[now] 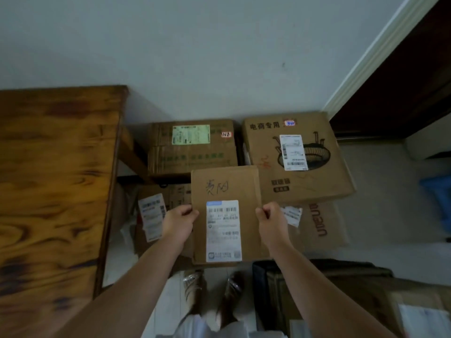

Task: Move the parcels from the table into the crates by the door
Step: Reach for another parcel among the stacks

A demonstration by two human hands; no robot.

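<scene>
You hold 1 parcel (225, 189), a flat brown cardboard box with handwriting on its far half and a white barcode label nearer you. It sits level in the air, just right of the counter (56, 179). Your left hand (179, 224) and right hand (271, 222) pinch its side edges.

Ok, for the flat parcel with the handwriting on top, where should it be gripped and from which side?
By its two side edges, about midway, one hand from each side. The parcel lies label-up and is wider than one hand, so thumbs on top at both edges should keep it level. The left hand and right hand grip it that way.
</scene>
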